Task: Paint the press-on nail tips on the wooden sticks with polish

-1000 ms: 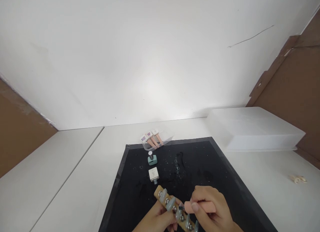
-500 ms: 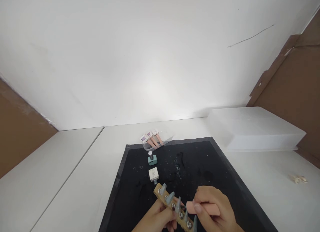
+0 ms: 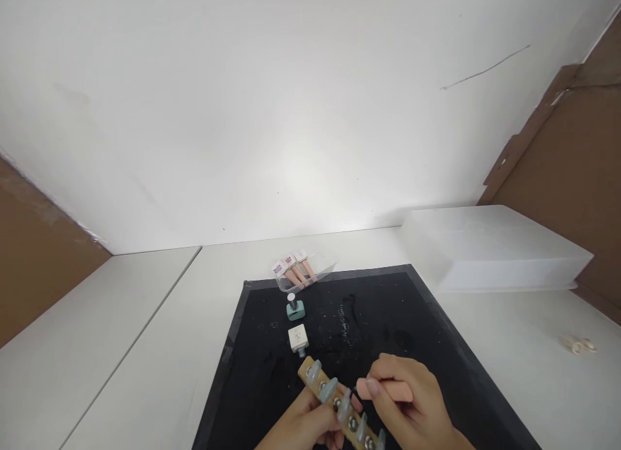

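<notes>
Over the black mat (image 3: 378,340), the left hand (image 3: 310,421) grips a wooden strip (image 3: 330,401) of false nails (image 3: 328,390); the right hand (image 3: 421,398) pinches a pink brush handle (image 3: 396,391), tip near the middle nail. Likely mid-painting; the next stroke calls for steadiness.

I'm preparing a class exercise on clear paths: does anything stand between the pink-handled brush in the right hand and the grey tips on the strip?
Nothing visible does: the brush in the right hand points toward the nearest grey tip. Fingers of the left hand show beside the strip, seemingly below that path.
</notes>
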Demonstrator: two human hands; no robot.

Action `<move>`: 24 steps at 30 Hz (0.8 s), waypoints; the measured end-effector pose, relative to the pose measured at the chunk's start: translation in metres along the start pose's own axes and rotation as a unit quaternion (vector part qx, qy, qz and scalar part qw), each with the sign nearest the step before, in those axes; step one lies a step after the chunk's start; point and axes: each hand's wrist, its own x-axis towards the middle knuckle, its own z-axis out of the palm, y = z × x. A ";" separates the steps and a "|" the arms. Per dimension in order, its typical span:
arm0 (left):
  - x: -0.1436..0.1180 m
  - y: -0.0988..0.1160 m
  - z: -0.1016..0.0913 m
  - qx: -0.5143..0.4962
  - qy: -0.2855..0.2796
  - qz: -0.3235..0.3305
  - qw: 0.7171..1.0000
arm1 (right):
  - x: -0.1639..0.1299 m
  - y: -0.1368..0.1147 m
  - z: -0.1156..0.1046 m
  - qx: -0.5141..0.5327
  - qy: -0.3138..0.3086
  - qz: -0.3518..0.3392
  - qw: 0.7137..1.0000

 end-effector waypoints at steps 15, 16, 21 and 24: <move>-0.007 0.008 0.001 -0.046 -0.015 0.017 0.999 | 0.000 -0.003 0.001 0.001 0.040 -0.018 0.999; -0.007 0.008 0.001 -0.047 -0.017 0.025 0.998 | 0.000 -0.003 0.001 0.005 0.041 -0.018 0.999; -0.009 0.005 -0.001 -0.063 0.013 -0.016 0.998 | -0.002 -0.004 0.003 0.043 0.048 0.038 0.997; -0.010 0.008 -0.001 -0.095 0.021 -0.018 0.995 | -0.003 -0.004 0.004 0.069 0.061 0.071 0.993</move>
